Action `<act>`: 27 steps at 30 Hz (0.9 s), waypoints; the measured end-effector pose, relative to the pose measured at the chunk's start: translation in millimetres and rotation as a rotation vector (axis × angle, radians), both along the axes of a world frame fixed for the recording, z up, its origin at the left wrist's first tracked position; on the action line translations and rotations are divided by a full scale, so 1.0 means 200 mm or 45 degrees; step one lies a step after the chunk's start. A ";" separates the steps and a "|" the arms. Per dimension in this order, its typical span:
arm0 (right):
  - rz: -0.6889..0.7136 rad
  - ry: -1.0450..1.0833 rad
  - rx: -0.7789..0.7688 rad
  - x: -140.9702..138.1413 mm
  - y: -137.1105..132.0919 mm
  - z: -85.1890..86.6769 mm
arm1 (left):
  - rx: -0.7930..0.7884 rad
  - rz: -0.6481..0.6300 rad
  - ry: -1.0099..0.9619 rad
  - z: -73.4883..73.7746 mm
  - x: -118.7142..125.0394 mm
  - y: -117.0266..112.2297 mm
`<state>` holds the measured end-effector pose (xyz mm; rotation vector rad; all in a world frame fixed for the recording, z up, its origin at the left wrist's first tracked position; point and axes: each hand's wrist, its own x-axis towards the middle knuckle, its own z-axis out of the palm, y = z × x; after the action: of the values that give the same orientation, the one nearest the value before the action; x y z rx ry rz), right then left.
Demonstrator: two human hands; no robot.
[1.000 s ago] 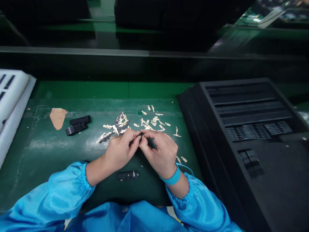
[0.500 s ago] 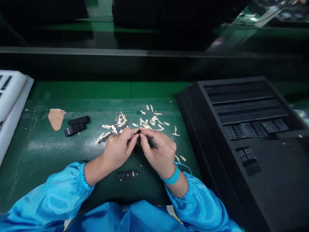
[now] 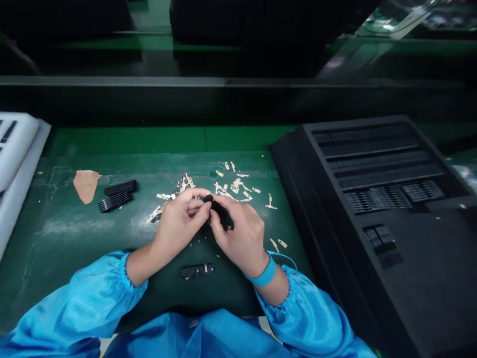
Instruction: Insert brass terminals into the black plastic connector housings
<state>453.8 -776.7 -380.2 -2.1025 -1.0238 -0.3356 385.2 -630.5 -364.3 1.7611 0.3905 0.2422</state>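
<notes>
A small black part (image 3: 208,198) is pinched between the fingertips of both hands, above the middle of the green table. My left hand (image 3: 182,215) is closed on its left end, thumb and forefinger together. From the other side my right hand (image 3: 240,226) grips it, a blue band round that wrist. The fingers cover most of the part, so its exact kind cannot be made out. Just behind my left hand lies a pile of small black and cream pieces (image 3: 184,183). Nearer my body rests a flat black module (image 3: 197,271) with small metallic spots.
Cream slips (image 3: 236,186) are scattered beyond my right hand. On the left lie a brown paper piece (image 3: 86,186) and stacked black parts (image 3: 116,200). A large black tray (image 3: 417,258) with rows of black parts takes up the right; white foam trays (image 3: 22,149) stand far left.
Both hands have shifted slightly left and turned, and more of the black part shows between the fingers. The things on the table have stayed in place.
</notes>
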 end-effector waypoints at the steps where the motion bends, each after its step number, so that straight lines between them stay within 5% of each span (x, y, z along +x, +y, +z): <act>1: 0.004 0.026 0.008 0.00 0.00 0.00 | -0.075 -0.002 0.021 0.01 0.00 0.00; 11: 0.047 0.198 0.122 0.02 0.01 0.02 | -0.301 0.005 -0.026 0.02 0.02 0.01; 19: 0.117 0.308 0.116 0.01 0.01 0.02 | -0.065 -0.050 0.013 0.00 0.03 0.04; 27: 0.099 -0.016 -0.099 0.05 -0.02 0.02 | 0.077 -0.121 0.129 0.01 0.01 0.03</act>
<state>463.6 -780.9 -376.1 -2.1251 -1.1394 -0.2746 386.9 -624.4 -361.5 1.8512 0.3742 0.0977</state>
